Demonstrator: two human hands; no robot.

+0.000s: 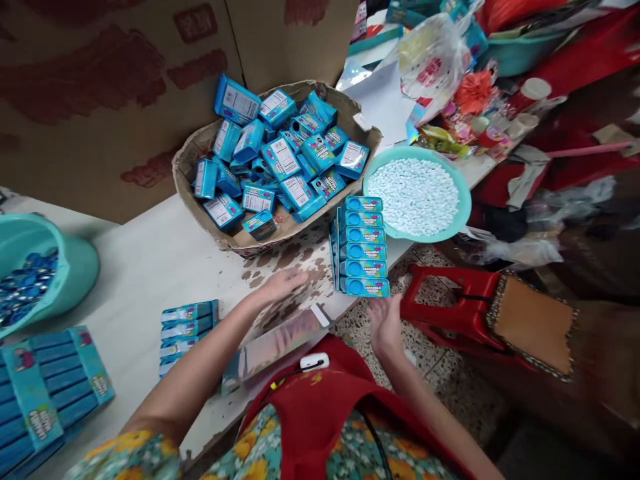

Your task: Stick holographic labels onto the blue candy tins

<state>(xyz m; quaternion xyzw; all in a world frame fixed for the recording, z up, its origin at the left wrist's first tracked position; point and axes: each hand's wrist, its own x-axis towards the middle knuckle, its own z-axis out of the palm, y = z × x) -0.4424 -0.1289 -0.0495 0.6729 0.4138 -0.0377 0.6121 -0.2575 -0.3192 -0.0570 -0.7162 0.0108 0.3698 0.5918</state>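
Note:
A row of several blue candy boxes stands at the table's right edge, their round-marked ends facing up. My right hand is at the near end of this row, fingers apart, palm towards the boxes. To the left of the row, my left hand hovers over the brown-spotted part of the table, fingers stretched out, holding nothing. A clear plastic tray or sleeve lies along the front edge, below my left hand. Behind the hands sits a cut-down cardboard box piled with blue packets.
A turquoise basin of white pieces is behind the row. Smaller blue boxes, a large blue pack and a turquoise tub are at left. A red stool stands at right; a big cardboard box is behind.

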